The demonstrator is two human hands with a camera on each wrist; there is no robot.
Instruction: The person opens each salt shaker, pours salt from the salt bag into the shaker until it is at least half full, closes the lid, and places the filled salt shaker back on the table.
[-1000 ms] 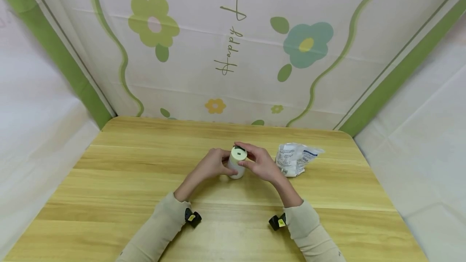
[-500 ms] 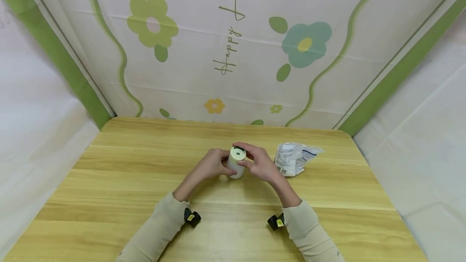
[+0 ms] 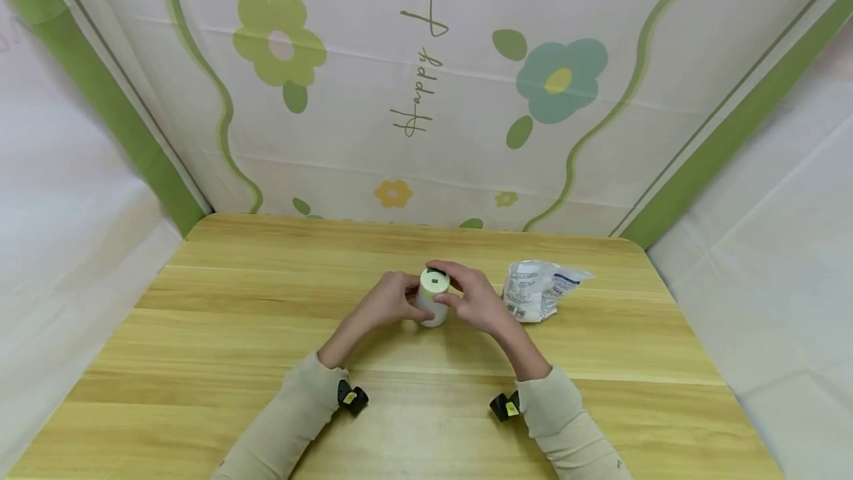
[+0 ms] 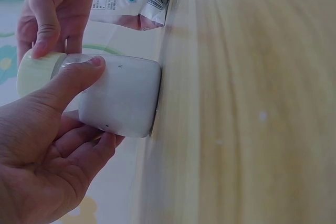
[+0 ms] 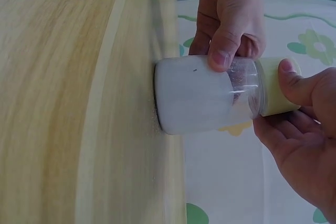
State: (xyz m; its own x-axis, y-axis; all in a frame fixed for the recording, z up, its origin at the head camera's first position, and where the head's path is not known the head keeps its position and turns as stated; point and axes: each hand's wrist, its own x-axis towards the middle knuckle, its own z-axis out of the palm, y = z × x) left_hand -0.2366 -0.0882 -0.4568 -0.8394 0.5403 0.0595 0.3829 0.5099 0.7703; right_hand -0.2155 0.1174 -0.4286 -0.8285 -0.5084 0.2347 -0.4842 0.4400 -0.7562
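A clear jar (image 5: 197, 98), filled most of the way with white powder, stands upright on the table in the head view. Its pale yellow-green lid (image 3: 435, 283) has a small dark mark on top, and a dark piece shows at its far edge. My left hand (image 3: 389, 299) grips the body, thumb on the near side and fingers curled behind. Around the lid curl the thumb and fingers of my right hand (image 3: 476, 304); the wrist view shows that thumb pressed on the lid's side. The far sides of both grips are partly hidden.
To the right of the jar lies a crumpled white printed plastic bag (image 3: 536, 291), close to my right hand. The wooden table (image 3: 266, 332) reaches back to a flower-patterned cloth (image 3: 360, 117), with white cloth on both sides.
Both hands stay on the jar and lid in nearly the same place. The head view has shifted very slightly; nothing else visibly differs.
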